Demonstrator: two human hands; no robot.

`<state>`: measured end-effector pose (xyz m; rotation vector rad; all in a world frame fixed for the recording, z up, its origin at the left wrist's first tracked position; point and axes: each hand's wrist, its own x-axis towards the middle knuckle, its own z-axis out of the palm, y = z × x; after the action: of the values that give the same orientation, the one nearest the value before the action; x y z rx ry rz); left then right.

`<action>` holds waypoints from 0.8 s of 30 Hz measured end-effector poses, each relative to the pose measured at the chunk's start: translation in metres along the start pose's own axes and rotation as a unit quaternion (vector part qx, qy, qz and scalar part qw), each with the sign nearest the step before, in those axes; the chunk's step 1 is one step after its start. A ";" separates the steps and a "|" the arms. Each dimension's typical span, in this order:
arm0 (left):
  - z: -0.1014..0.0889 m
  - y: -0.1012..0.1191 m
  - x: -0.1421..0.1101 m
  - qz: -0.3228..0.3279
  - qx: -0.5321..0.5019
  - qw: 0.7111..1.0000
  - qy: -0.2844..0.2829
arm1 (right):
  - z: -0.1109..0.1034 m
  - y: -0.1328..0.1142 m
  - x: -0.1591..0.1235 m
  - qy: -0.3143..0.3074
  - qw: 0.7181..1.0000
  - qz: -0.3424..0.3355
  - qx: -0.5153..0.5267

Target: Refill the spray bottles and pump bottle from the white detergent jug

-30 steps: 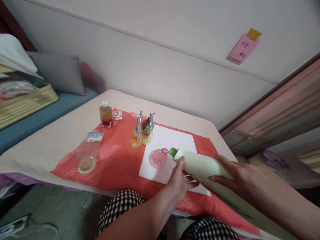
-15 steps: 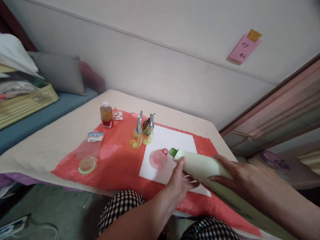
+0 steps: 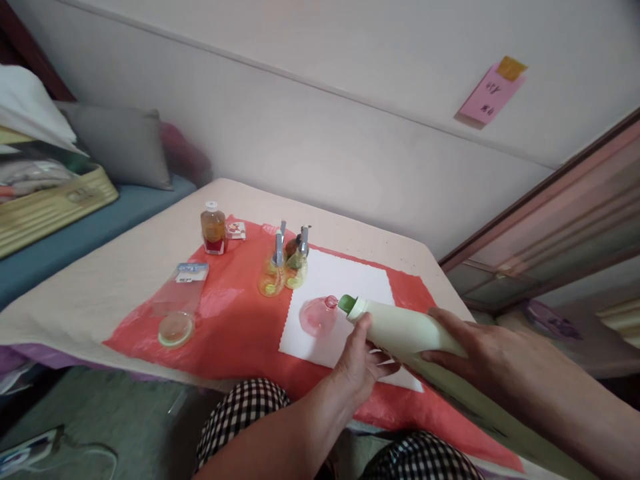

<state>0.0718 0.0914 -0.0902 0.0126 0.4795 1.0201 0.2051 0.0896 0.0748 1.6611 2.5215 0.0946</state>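
Note:
A large pale green bottle (image 3: 405, 327) is tilted, its green pouring spout (image 3: 347, 304) pointing left. My left hand (image 3: 357, 363) is closed round its neck from below, thumb near the rim. Higher on the body, my right hand (image 3: 480, 350) grips the same bottle from above. The spout sits at the mouth of a small clear pink bottle (image 3: 319, 316) on a white sheet (image 3: 350, 273). Whether liquid is flowing, I cannot tell. Behind it, yellowish clear bottles with grey spray heads (image 3: 280, 267) stand close together, beside a darker bottle (image 3: 300, 250).
A red plastic sheet (image 3: 230, 313) covers much of the table (image 3: 360, 227). On it are an amber bottle (image 3: 213, 230), a small white box (image 3: 236, 231), a clear plastic packet (image 3: 183, 290) and a round cap with a pale green rim (image 3: 175, 330). A wall stands behind.
Both hands and the pale green bottle keep almost the same position. The view has shifted very slightly; nothing was taken hold of or let go.

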 end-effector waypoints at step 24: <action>0.000 0.002 -0.003 0.032 0.062 0.998 0.007 | 0.017 0.009 -0.010 0.032 0.999 0.011 -0.023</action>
<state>0.0691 0.0899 -0.0886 0.1311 0.5581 1.0530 0.2189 0.0838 0.0599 1.6942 2.5269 0.2087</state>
